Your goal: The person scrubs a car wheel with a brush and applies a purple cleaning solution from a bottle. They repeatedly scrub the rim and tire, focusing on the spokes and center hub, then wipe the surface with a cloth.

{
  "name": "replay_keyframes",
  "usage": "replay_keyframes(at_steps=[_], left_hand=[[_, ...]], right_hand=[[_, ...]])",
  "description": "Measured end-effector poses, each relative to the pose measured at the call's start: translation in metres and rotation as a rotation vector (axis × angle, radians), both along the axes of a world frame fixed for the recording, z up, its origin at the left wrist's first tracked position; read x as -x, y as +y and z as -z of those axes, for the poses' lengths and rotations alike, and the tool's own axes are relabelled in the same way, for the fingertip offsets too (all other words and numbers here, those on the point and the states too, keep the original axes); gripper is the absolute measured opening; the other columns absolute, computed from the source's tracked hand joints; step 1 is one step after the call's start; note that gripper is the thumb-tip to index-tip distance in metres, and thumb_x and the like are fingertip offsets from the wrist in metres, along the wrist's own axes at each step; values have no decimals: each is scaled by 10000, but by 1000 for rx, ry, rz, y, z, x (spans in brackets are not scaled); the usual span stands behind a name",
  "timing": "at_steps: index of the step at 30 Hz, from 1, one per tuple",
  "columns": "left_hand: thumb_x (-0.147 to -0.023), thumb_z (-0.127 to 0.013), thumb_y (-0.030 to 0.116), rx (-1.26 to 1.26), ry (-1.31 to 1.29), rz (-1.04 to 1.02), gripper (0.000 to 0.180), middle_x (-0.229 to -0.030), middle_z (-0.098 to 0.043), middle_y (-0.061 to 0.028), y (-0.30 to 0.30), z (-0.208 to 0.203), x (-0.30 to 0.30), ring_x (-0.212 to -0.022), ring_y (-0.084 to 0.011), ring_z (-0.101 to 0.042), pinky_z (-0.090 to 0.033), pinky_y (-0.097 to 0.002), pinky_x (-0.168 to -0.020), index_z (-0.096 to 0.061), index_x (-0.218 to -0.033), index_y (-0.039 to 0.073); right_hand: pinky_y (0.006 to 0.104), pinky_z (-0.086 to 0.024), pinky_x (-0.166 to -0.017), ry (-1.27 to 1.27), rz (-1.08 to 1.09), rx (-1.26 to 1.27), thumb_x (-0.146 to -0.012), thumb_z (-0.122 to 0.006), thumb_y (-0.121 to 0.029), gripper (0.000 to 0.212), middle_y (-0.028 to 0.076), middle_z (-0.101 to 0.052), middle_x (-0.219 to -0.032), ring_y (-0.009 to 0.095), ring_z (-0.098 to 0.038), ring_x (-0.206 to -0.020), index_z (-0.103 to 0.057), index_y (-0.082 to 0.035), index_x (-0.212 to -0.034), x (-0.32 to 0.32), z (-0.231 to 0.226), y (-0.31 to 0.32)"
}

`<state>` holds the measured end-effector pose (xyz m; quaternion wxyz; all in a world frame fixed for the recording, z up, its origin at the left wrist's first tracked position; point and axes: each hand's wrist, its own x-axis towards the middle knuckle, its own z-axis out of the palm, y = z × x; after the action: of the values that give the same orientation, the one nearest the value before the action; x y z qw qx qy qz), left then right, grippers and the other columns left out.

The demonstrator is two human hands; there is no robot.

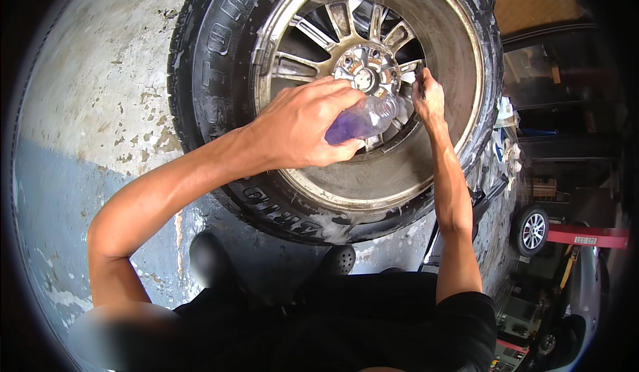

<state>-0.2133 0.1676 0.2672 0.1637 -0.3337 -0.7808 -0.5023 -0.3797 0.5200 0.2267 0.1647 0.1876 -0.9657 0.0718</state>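
My left hand [313,122] is wrapped round a clear plastic bottle [359,122] with purple liquid inside. The bottle lies tilted over the inner side of a wheel, its mouth toward my right hand. That right hand [429,97] is closed round a slim dark thing, mostly hidden by the fingers, beside the spokes. Dirt and wet streaks mark the metal rim [333,182], whose hub [366,77] shows between and beyond my hands. A black tyre [213,85] surrounds the rim, with some foam on its lower sidewall.
My dark shoes [212,259] stand close to the tyre on a worn, paint-chipped floor [100,105]. Off to the right are another wheel [532,231], a red beam [589,236] and part of a grey car [586,292]. White rags or bottles [507,135] lie right of the tyre.
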Motion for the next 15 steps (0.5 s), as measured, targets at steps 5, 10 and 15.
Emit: replay_keyframes(at_steps=[5, 10, 15], left_hand=[[-727, -751, 189, -2, -26, -3, 441, -927, -584, -144, 1, -1, 2, -812, -277, -603, -510, -382, -731, -592, -1077, -28], [-727, -754, 181, -3, -11, -12, 442, -932, -585, -141, 0, 2, 3, -798, -275, -603, -510, -375, -728, -590, -1078, -31], [-722, -760, 181, 13, -24, 17, 465, -927, -586, -136, 3, 1, 6, -787, -268, -600, -510, -369, -725, -589, -1098, -33]], right_hand=[[476, -485, -666, 27, 71, 19, -853, -542, -45, 85, 233, -634, -777, 426, -629, -758, -532, -17, -932, 4, -3, -6], [376, -491, -678, -147, 193, 368, -894, -556, -94, 72, 148, -623, -745, 245, -605, -678, -543, -28, -919, 4, -6, -1], [316, -482, -743, -315, 12, 477, -918, -541, -90, 62, 91, -626, -801, 155, -570, -759, -551, -29, -911, 7, -6, 9]])
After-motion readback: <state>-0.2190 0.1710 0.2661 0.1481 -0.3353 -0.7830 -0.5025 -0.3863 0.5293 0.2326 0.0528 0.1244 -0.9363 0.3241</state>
